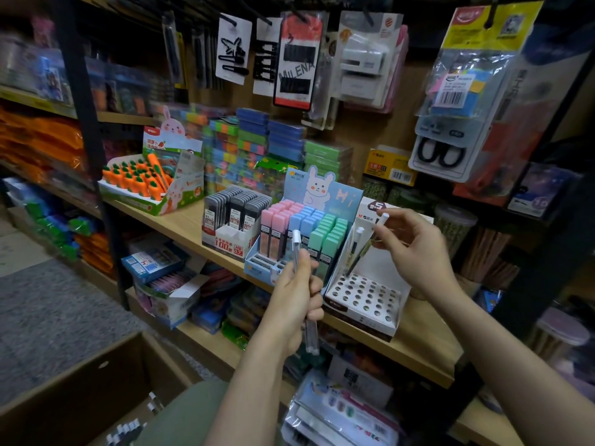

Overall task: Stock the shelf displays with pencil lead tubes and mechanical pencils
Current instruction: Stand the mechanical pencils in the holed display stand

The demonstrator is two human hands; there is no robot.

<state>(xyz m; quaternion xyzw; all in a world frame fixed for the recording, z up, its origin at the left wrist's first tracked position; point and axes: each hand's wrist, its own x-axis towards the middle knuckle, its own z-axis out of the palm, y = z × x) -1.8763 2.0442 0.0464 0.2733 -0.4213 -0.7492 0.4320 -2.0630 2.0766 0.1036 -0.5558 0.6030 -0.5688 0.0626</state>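
Running across the middle of the view, the wooden shelf (180, 225) carries the displays, and below it at the near left sits an open cardboard box (80, 391) with a few more pencils (128, 428) lying in it. On the shelf, from left to right, stand a carrot display (151, 185), a box of dark lead tubes (236, 214), the rabbit-backed pastel lead display (309, 226) that looks well filled, and the white perforated pencil stand (363, 297), whose holes are almost all bare. Only one pencil appears to stand in it so far, so the step in hand looks like filling that stand, with most of it yet to do. The left hand (297, 304) is curled round a small bundle of clear mechanical pencils (304, 284), held upright just in front of the pastel display. The right hand (415, 246) pinches a single mechanical pencil (365, 243) near its white cap, tilted so its tip points down toward the back rows of the stand. The next move probably calls for lining that tip up with one free hole and lowering it straight, without knocking the pencil beside it, then drawing another from the bundle.
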